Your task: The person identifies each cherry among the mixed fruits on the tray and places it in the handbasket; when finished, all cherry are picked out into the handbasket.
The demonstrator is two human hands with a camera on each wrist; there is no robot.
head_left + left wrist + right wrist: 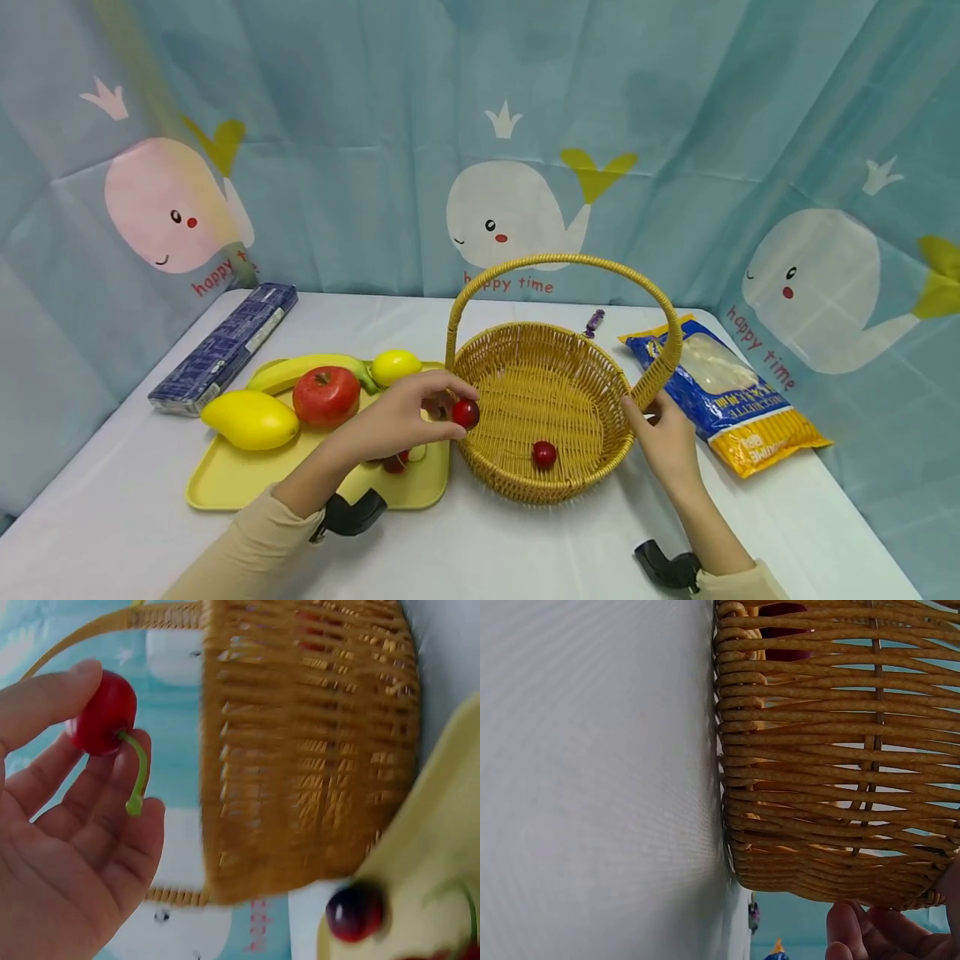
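My left hand (408, 412) pinches a red cherry (466, 413) between thumb and fingers, at the left rim of the wicker basket (525, 492). Its green stem (139, 769) hangs down in the left wrist view. Inside the basket lies another cherry (544, 454). My right hand (666, 442) grips the basket's right rim near the foot of the handle; its fingertips (845, 926) show beneath the weave in the right wrist view. Under my left wrist, more cherries (396, 462) lie on the yellow tray (225, 479), partly hidden.
On the tray are a banana (303, 369), a lemon (396, 367), a red apple (326, 396) and a yellow mango (250, 420). A dark blue box (225, 350) lies at the back left. Right of the basket is a blue-and-orange food bag (723, 392); a purple candy (595, 322) lies behind.
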